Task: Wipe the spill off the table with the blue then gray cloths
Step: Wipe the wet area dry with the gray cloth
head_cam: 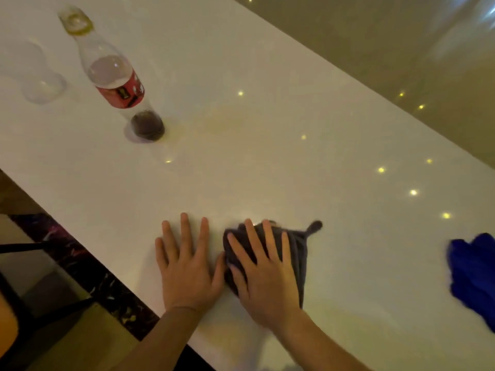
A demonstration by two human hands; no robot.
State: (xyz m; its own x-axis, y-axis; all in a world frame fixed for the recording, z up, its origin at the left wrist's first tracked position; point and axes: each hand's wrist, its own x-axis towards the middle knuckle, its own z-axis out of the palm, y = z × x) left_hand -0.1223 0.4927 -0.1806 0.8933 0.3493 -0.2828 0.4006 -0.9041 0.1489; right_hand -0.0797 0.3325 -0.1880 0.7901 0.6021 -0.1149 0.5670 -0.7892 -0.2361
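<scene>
My right hand (263, 274) presses flat on the crumpled gray cloth (297, 250), fingers spread over it, near the table's front edge. A small loop of the cloth sticks out at its far right corner. Beside it my left hand (186, 266) lies flat and empty on the white table (267, 162), its thumb touching the cloth's left edge. The blue cloth (474, 271) lies bunched at the right edge of view, apart from both hands. A faint yellowish smear (217, 121) shows on the table further back.
A plastic cola bottle (120, 84) with a red label and a little dark liquid stands at the back left. A clear glass (40, 79) stands left of it. The table's near edge runs diagonally, with a dark chair (32, 290) below left.
</scene>
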